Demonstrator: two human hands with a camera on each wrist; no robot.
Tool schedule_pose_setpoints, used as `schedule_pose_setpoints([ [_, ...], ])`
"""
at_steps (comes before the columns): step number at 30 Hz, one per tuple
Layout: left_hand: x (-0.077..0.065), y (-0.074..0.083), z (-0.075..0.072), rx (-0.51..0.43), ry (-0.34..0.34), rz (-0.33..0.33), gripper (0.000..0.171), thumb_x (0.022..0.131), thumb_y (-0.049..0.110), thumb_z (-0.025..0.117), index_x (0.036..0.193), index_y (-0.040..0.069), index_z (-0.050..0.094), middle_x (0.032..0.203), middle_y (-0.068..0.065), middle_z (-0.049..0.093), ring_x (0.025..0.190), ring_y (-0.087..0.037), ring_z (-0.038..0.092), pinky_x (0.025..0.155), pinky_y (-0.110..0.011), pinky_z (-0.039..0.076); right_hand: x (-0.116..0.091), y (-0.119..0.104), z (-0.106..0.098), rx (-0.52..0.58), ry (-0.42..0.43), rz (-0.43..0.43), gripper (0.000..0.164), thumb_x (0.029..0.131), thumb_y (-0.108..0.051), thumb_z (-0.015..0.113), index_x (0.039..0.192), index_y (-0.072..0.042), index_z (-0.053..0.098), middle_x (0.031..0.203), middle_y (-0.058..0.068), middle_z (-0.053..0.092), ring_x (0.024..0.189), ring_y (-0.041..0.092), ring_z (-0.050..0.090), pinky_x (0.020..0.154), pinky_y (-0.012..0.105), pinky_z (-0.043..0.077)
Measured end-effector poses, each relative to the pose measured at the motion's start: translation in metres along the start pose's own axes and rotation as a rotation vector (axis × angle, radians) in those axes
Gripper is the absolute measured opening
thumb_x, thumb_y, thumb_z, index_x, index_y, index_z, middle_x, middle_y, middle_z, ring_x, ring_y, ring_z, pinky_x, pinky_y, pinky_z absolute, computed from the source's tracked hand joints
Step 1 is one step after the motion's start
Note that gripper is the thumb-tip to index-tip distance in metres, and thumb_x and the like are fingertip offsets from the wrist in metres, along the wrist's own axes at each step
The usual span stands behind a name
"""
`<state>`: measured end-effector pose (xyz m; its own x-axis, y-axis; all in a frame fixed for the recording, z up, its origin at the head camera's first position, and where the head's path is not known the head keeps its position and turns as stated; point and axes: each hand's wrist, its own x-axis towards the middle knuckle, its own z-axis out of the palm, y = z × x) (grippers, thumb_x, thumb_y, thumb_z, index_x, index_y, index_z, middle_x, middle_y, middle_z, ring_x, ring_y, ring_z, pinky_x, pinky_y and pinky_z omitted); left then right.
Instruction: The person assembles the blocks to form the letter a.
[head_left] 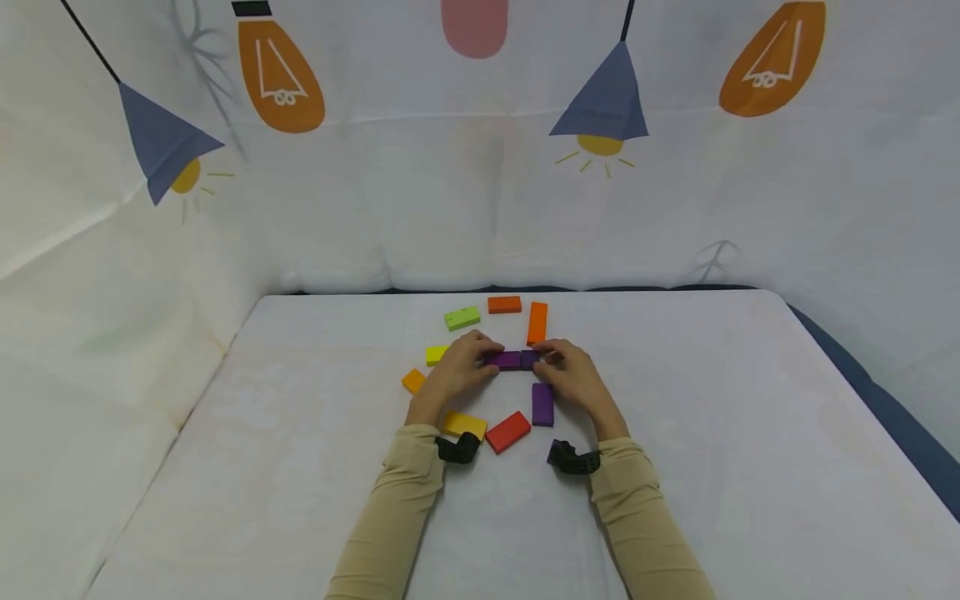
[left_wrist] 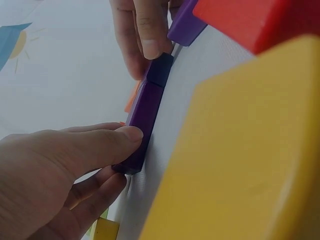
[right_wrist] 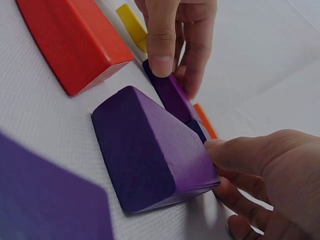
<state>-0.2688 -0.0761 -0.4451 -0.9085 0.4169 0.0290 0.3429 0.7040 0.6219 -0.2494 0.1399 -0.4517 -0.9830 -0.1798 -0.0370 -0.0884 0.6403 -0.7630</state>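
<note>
In the head view my left hand (head_left: 459,367) pinches a purple block (head_left: 508,361) between thumb and fingers. A shorter dark blue-purple block (head_left: 530,360) lies end to end with it, on its right. My right hand (head_left: 576,379) holds the outer end of this shorter block between thumb and fingers. The left wrist view shows the two blocks touching in one line, with my left thumb on the long purple block (left_wrist: 145,110). Just below my right hand lies another purple block (right_wrist: 155,150), apart from the fingers.
Around the hands on the white table (head_left: 750,467) lie a red block (head_left: 508,432), a yellow block (head_left: 464,424), a green block (head_left: 462,318) and orange blocks, one upright-running (head_left: 537,323). A blue-violet shape (right_wrist: 50,195) fills the right wrist view's lower left corner. A printed cloth (head_left: 450,200) hangs behind.
</note>
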Motion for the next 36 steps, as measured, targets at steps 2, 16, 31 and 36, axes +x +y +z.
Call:
schedule_pose_setpoints([
  [2,0.0002,-0.0007,0.0004,0.005,0.002,-0.005,0.033,0.089,0.013,0.065,0.122,0.011,0.064,0.112,-0.006,0.057,0.101,-0.020,0.053,0.095,-0.034,0.046,0.0005,-0.0004,-0.0001,-0.003,-0.002,-0.002,0.037,0.092,-0.020,0.059,0.128,-0.011,0.056,0.125,0.015,0.058,0.111,0.030,0.054,0.096,0.047,0.044],
  [16,-0.0028,0.0011,-0.0010,-0.017,0.001,-0.014,0.034,0.089,0.014,0.065,0.123,0.013,0.063,0.114,-0.005,0.057,0.104,-0.020,0.053,0.097,-0.035,0.044,-0.0001,-0.0026,0.0006,-0.026,-0.001,0.008,0.038,0.092,-0.020,0.059,0.129,-0.011,0.056,0.124,0.016,0.059,0.111,0.030,0.054,0.095,0.047,0.044],
  [31,-0.0036,0.0021,-0.0016,-0.026,-0.004,-0.012,0.034,0.090,0.013,0.064,0.124,0.011,0.063,0.115,-0.006,0.057,0.105,-0.020,0.053,0.098,-0.035,0.044,0.0000,-0.0026,0.0018,-0.019,-0.004,0.015,0.037,0.093,-0.020,0.059,0.129,-0.011,0.055,0.125,0.016,0.058,0.112,0.030,0.053,0.097,0.047,0.044],
  [36,-0.0036,0.0020,-0.0019,-0.015,0.000,0.004,0.033,0.090,0.013,0.064,0.123,0.011,0.063,0.114,-0.006,0.057,0.104,-0.020,0.053,0.097,-0.035,0.044,-0.0004,-0.0029,0.0014,-0.027,-0.004,0.012,0.037,0.093,-0.020,0.058,0.129,-0.011,0.055,0.125,0.016,0.058,0.112,0.031,0.054,0.097,0.048,0.044],
])
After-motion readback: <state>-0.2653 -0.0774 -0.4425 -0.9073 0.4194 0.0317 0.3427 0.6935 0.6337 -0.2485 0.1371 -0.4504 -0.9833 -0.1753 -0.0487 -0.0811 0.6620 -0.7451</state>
